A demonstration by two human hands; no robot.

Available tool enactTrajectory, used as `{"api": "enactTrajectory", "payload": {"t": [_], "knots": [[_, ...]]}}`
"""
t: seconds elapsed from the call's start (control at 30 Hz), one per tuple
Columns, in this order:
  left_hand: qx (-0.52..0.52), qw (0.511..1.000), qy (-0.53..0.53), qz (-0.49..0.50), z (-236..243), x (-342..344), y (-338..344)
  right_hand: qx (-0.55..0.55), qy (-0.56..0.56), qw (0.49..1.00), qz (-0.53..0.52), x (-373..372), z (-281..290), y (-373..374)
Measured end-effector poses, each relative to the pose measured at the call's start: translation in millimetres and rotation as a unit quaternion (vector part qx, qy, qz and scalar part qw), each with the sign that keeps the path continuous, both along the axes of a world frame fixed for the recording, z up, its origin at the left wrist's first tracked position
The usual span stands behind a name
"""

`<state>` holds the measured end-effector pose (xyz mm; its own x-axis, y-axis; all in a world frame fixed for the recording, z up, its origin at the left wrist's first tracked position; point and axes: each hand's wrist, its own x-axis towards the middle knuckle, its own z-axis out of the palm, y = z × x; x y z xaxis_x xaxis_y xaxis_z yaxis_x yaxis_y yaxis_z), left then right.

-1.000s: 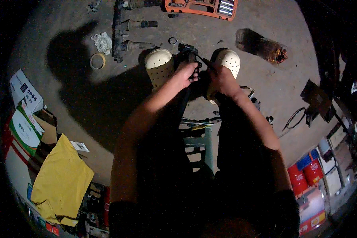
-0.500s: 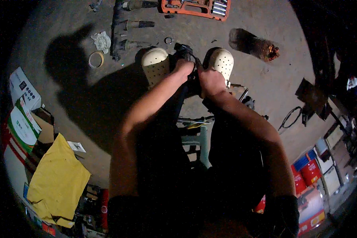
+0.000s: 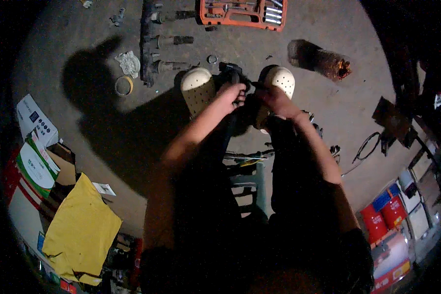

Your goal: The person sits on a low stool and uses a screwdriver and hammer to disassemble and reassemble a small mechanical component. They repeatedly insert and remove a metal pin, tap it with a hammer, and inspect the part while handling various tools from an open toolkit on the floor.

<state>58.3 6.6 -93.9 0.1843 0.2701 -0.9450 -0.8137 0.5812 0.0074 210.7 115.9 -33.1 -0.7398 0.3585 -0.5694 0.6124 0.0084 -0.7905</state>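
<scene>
Between my cream clogs point(image 3: 198, 88), down at floor level, is a dark black part point(image 3: 229, 68) with a blocky upper end; its exact kind is too dim to tell. My left hand point(image 3: 232, 95) has its fingers curled round this part. Just right of it, my right hand point(image 3: 279, 103) is closed, its fingertips pointing at the part's right side. Whatever those fingers hold is lost in shadow. A small metal ring point(image 3: 211, 59) lies on the floor beyond the left clog.
An orange socket-set case point(image 3: 220, 21) lies open at the far side. Left of it is a dark rail with several stubs point(image 3: 147, 44), near a tape roll point(image 3: 124, 85). A dirty cylinder point(image 3: 323, 61) lies right. Yellow cloth point(image 3: 81, 225) and boxes point(image 3: 36, 120) flank my left; red containers point(image 3: 393, 210), my right.
My right hand has drawn right and slightly down from the left hand, turning at the wrist. The left hand stays at the black part. The whole view has shifted a little.
</scene>
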Motion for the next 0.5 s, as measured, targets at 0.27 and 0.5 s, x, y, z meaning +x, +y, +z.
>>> {"api": "enactTrajectory", "payload": {"t": [0.27,0.5], "knots": [[0.04,0.981,0.187,-0.027,55.3,-41.3,15.2,0.13,0.013,0.991,-0.036,12.4,-16.1,3.5],[0.221,0.857,0.447,-0.126,94.2,-38.4,25.7,0.108,-0.091,0.989,-0.034,-13.4,-20.4,7.1]]}}
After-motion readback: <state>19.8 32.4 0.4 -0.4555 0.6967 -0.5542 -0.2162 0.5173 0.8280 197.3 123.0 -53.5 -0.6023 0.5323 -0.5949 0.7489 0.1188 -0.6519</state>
